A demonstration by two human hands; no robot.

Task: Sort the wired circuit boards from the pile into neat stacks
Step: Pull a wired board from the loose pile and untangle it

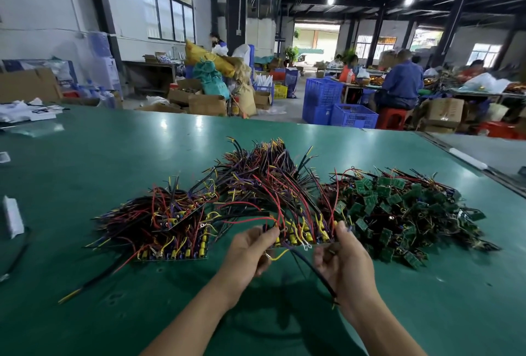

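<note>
The left hand [250,253] pinched the left end of a row of wired boards [301,237] between curled fingers and thumb, and the right hand [345,264] gripped the right end the same way. The row hung between them over the near middle of the green table [85,156], its red and black leads fanning away toward the far side. One dark lead drooped from it across the right wrist.

To the left lay the left stack [170,230], its boards lined up with their yellow parts along the near edge. The middle stack [262,173] sat farther back, and the held row's leads ran up into it. The loose pile [398,213] of green boards spread just right of the right hand, reaching toward the table's right edge, where a metal strip [466,159] ran diagonally.

Open mat stretched wide on the left and along the far edge. A white piece [12,216] sat at the left margin, and a stray wire [85,287] lay near left of the left stack.

Beyond the far edge stood blue crates [336,105], and a seated person [401,82] in blue sat on a red stool [392,118]. Dark print on a cardboard box [444,112] was too blurred to read
</note>
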